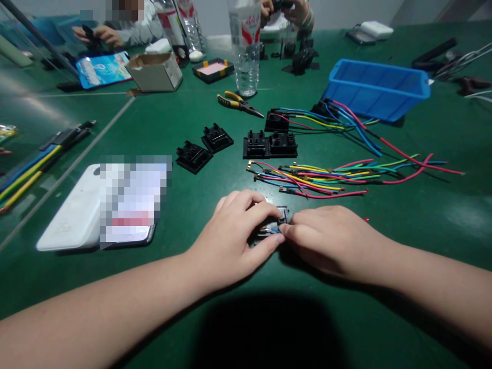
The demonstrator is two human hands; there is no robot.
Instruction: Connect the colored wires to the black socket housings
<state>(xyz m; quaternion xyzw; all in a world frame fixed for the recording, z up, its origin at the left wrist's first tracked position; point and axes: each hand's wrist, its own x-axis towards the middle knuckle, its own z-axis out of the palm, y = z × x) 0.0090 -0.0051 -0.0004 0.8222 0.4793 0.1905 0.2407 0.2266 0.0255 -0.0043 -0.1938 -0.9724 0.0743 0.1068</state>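
Note:
Near the middle of the green table, my left hand curls around a small black plastic socket and steadies it, covering much of it. My right hand meets it from the right, fingers pinched at the end of a blue wire that lies in the socket. Most of that wire is hidden under the right hand. Just beyond my hands lies a loose bundle of red, yellow, green and blue wires with brass terminals. Behind the bundle, two black sockets sit side by side.
Two more black sockets lie to the left, near yellow-handled pliers. A wired socket stands before a blue bin. Phones lie at left. A water bottle, a cardboard box and other people's hands are farther back.

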